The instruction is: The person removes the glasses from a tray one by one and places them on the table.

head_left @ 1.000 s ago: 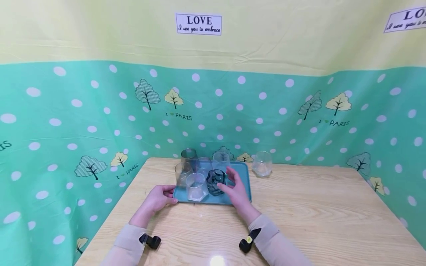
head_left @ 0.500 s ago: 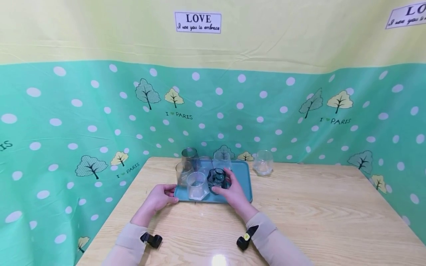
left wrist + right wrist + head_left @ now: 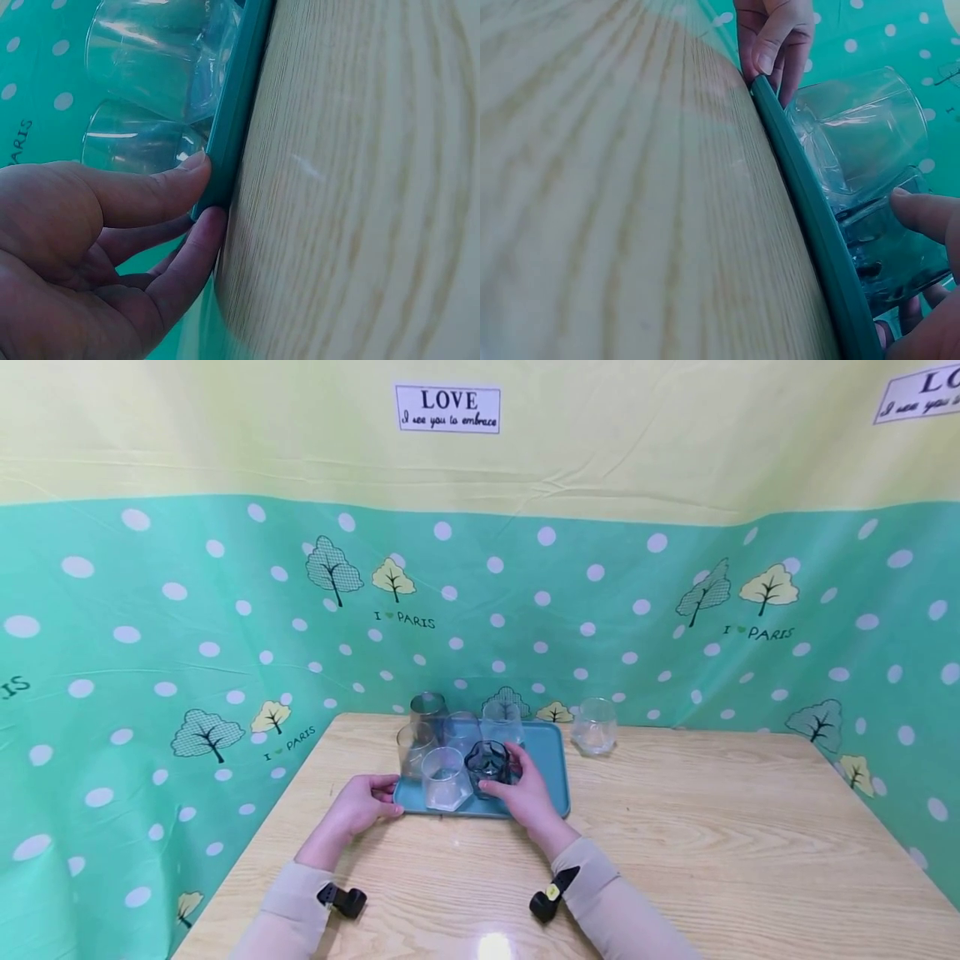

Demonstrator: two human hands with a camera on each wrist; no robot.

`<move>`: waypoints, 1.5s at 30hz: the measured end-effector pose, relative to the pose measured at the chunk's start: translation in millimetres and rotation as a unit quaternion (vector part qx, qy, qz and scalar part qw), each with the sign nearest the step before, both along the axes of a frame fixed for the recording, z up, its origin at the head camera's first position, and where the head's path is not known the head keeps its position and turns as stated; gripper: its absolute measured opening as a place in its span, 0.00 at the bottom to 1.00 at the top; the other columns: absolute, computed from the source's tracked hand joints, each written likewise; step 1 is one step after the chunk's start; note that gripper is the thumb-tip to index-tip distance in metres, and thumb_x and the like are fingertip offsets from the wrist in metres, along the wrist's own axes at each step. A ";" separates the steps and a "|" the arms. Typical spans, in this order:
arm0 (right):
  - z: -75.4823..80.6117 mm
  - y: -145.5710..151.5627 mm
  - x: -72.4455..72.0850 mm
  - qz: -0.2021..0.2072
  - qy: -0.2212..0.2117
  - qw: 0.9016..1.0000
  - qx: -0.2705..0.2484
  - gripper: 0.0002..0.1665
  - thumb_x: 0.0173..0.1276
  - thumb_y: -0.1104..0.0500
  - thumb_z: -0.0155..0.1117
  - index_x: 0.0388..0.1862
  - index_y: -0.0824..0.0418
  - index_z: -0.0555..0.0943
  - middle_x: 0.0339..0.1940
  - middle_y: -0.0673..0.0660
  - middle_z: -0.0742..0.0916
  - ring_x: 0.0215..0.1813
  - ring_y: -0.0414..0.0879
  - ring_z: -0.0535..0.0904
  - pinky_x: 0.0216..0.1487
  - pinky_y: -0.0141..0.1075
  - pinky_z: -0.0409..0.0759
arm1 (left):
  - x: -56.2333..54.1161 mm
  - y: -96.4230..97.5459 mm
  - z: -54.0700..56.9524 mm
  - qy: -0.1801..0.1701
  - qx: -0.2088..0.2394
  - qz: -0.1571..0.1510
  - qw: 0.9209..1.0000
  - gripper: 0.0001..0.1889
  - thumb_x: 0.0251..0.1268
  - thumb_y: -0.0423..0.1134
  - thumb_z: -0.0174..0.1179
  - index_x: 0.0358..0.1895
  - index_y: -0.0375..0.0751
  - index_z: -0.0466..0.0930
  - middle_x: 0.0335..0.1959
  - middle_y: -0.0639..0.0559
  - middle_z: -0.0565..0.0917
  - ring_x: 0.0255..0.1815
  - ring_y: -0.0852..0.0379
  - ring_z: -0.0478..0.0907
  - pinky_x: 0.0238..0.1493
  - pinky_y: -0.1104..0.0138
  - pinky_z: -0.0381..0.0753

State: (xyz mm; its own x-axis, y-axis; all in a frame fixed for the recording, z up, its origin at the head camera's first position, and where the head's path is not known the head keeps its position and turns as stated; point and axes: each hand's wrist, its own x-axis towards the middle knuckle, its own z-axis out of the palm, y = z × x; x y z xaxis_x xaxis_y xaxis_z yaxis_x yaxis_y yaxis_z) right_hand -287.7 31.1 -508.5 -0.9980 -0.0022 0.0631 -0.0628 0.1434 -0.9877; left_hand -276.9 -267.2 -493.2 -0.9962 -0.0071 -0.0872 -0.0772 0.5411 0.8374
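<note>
My left hand (image 3: 358, 807) pinches the front left corner of a teal tray (image 3: 553, 768), thumb on top of its rim and fingers underneath in the left wrist view. My right hand (image 3: 531, 795) holds a dark blue-grey glass (image 3: 486, 767) with a wavy rim, thumb on the near side and fingers round the right. That glass stands upright at the tray's front middle. Just left of it is a clear glass (image 3: 444, 783) with an angular base, close beside it in the right wrist view. A clear tumbler (image 3: 414, 752) stands behind my left hand.
Toward the tray's back are a smoky glass (image 3: 428, 714), a low clear glass (image 3: 462, 727) and another clear glass (image 3: 501, 720). One more clear glass (image 3: 594, 727) stands on the wooden table (image 3: 712, 827), right of the tray. A polka-dot curtain (image 3: 540, 635) hangs behind.
My right hand has closed round the dark glass. The glass has gone from tipped over to upright, rim up. My left hand has stayed at the tray corner.
</note>
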 end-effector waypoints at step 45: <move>6.2 17.4 1.8 -0.026 -0.005 0.998 -0.058 0.43 0.64 0.61 0.83 0.75 0.66 0.74 0.69 0.68 0.82 0.71 0.63 0.77 0.72 0.53 0.75 | -1.6 -0.2 -0.9 0.012 -0.012 -0.006 1.000 0.33 0.56 0.23 0.77 0.68 0.23 0.78 0.53 0.40 0.87 0.46 0.51 0.83 0.47 0.63 0.84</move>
State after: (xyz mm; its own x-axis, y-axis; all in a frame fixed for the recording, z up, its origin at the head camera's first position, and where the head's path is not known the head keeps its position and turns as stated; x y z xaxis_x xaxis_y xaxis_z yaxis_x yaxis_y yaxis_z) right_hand -285.9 48.5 -502.3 -0.9972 0.0561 0.0500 -0.0483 0.0312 -0.9983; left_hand -278.4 -267.5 -494.1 -0.9979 0.0038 -0.0641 -0.0509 0.5614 0.8260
